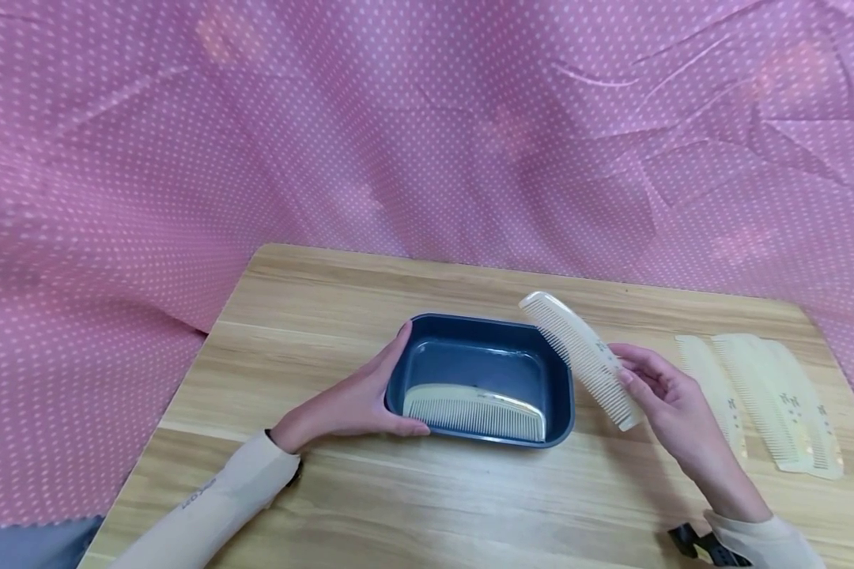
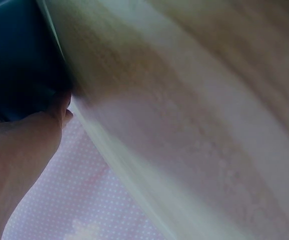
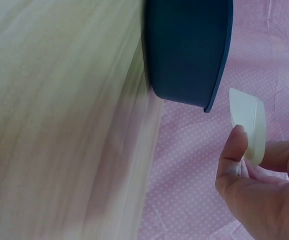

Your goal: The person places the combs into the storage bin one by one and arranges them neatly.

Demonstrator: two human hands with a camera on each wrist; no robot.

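A dark blue rectangular dish [image 1: 470, 328] stands on the table, its left end gripped by my left hand [image 1: 363, 395], thumb along the near side and fingers at the far left corner. Inside the dish, along its near wall, lies a cream comb [image 1: 470, 403] with teeth toward me. My right hand [image 1: 669, 403] pinches a second cream comb [image 1: 576, 340] between thumb and fingers, held tilted beside the dish's right end, its upper end overlapping the rim in the head view. In the right wrist view this comb [image 3: 249, 120] shows end-on, off the table.
Several more cream combs [image 1: 754, 387] lie side by side on the right of the wooden table [image 1: 313, 490]. A pink polka-dot cloth [image 1: 398, 142] hangs behind and to the left of the table. A dark strap [image 1: 704, 545] shows at my right wrist.
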